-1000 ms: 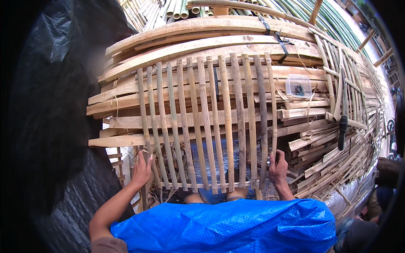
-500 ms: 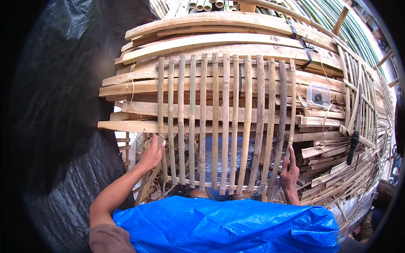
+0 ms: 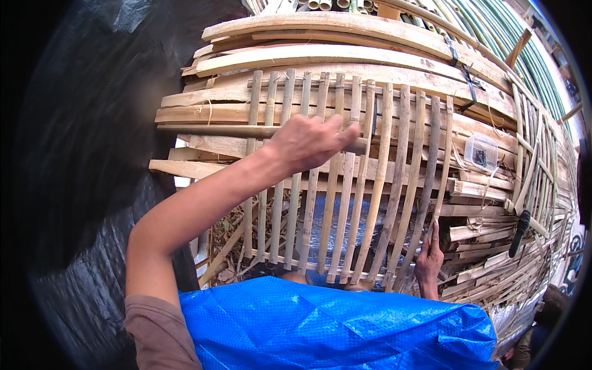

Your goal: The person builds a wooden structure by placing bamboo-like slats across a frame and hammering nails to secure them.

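A ladder-like panel of bamboo slats [image 3: 370, 203], its uprights fixed to thin crosspieces at top and bottom, stands before me, its upper part against stacked timber. Raised over its upper middle, my left hand [image 3: 311, 143] is closed around a bamboo stick [image 3: 216, 130] held crosswise. The stick reaches past the panel's left side; a short end shows right of the fist. Low at the panel's right edge, my right hand [image 3: 430, 262] grips the outermost slat, one finger stretched up along it. Its other fingers are partly hidden.
Long wooden beams [image 3: 345, 55] lie stacked beyond the panel. On the right are a clear plastic tub [image 3: 481, 152] with small dark pieces, a black-handled tool [image 3: 520, 234] and split bamboo strips [image 3: 487, 253]. Blue tarp [image 3: 333, 320] covers my lap; black sheeting [image 3: 92, 185] hangs left.
My left hand has gone from the panel's lower left edge up and right across its middle, with the stick now crosswise. My right hand stays at the right edge.
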A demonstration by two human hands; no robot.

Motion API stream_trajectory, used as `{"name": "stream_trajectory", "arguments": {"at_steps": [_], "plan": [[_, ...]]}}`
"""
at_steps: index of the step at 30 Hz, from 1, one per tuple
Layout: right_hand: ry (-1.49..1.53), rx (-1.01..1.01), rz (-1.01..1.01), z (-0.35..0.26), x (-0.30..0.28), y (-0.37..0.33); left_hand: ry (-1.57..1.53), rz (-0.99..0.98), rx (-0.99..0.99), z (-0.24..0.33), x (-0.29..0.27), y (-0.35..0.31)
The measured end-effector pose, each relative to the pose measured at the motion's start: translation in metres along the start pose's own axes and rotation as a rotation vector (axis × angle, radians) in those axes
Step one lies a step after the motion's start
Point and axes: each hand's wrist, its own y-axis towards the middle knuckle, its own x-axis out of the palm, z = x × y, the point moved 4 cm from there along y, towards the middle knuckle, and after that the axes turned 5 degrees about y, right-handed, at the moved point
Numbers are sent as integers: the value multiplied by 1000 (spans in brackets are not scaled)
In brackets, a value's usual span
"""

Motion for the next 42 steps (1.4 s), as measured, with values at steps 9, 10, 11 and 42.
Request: {"name": "stream_trajectory", "arguments": {"at_steps": [9, 10, 11, 42], "plan": [[-17, -49, -15, -4, 2, 1, -99, 362, 15, -7, 49, 141], [-21, -46, -16, -2, 2, 2, -113, 399, 38, -6, 53, 147], [-25, -38, -14, -1, 2, 1, -110, 406, 41, -4, 56, 154], [-76, -59, 17, 7, 4, -4, -266, 273, 33, 46, 105, 247]]}}
